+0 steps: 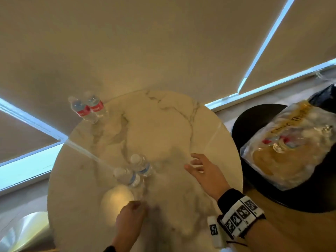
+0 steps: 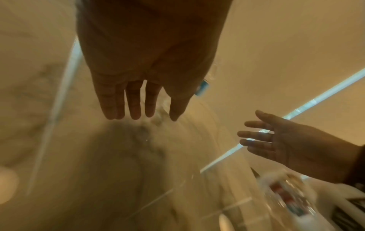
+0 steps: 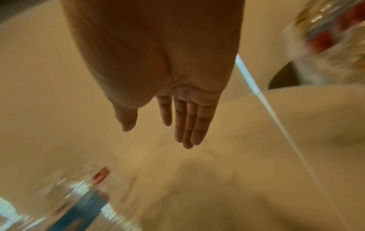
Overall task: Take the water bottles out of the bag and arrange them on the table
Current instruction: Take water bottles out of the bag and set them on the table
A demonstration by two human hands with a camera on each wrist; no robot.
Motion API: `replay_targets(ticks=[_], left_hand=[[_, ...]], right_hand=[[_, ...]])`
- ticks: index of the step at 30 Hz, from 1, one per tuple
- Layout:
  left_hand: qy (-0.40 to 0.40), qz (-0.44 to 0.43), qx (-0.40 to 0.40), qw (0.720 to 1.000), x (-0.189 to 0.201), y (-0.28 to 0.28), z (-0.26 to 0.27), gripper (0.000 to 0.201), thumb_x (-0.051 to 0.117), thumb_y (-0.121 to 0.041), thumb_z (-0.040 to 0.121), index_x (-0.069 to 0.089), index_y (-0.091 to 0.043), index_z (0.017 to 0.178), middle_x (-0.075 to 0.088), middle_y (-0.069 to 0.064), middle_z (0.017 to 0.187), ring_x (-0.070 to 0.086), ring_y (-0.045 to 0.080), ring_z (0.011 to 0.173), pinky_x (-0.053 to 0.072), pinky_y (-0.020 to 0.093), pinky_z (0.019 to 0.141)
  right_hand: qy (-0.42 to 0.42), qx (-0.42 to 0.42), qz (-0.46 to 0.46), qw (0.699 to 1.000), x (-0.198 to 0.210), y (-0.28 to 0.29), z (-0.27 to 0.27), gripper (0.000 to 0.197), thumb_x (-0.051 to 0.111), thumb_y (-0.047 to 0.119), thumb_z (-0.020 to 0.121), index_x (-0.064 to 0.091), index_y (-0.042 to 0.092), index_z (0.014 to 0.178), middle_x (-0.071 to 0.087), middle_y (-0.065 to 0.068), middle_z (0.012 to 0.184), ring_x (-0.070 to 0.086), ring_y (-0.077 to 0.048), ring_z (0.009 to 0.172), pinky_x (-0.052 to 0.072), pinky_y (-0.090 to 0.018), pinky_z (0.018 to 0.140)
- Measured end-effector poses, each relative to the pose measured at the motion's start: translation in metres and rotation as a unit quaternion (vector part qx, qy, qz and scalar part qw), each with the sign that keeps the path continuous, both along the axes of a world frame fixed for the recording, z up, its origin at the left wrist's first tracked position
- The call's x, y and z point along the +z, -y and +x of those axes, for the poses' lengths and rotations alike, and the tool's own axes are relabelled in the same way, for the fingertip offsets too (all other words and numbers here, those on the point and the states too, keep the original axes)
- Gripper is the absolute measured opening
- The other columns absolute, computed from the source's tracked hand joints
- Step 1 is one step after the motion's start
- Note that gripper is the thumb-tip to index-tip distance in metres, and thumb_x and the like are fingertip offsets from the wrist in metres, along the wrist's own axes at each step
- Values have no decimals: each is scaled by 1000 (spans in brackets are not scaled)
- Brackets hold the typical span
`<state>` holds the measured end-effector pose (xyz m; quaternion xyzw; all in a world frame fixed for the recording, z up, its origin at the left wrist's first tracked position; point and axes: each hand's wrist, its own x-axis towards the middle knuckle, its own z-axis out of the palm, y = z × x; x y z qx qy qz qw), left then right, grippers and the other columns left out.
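Two clear water bottles with red labels (image 1: pixel 87 109) stand upright at the far left edge of the round marble table (image 1: pixel 163 128). Two more with blue labels (image 1: pixel 136 173) stand side by side near the front. My left hand (image 1: pixel 130 218) hovers just in front of the blue-label pair, fingers straight, holding nothing (image 2: pixel 134 100). My right hand (image 1: pixel 201 171) is spread flat above the table's right half, empty (image 3: pixel 185 125). The clear plastic bag (image 1: pixel 291 148) with bottles inside lies on a black stool (image 1: pixel 254 120) to the right.
Beige roller blinds hang behind the table, with bright strips of window at their edges. A black object (image 1: pixel 325 97) sits behind the bag. A shiny curved seat (image 1: pixel 25 231) shows at the lower left. The wrist views are blurred by motion.
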<state>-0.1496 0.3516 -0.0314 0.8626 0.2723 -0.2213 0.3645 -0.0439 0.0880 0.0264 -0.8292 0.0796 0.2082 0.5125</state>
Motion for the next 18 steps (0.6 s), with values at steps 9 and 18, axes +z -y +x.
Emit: replay_targets(ticks=[9,18], left_hand=[[88,-149,-247,953,14,280,99,13,66,-32,95,71,-26,106,74,-15,97,67,-8,93,50,6,80],[71,-266,-189,943,-58,480,234,39,76,-22,88,63,-29,124,69,-10,117,63,1,108,51,31,104]], right_hand=[[-48,-353,-119,927,-72,269,33,26,57,30,92,67,9,104,69,-7,93,67,-34,96,43,-30,73],[-57,-370,-48,926,-126,372,102,55,67,49,84,55,18,128,63,-2,121,58,-23,112,41,-35,99]])
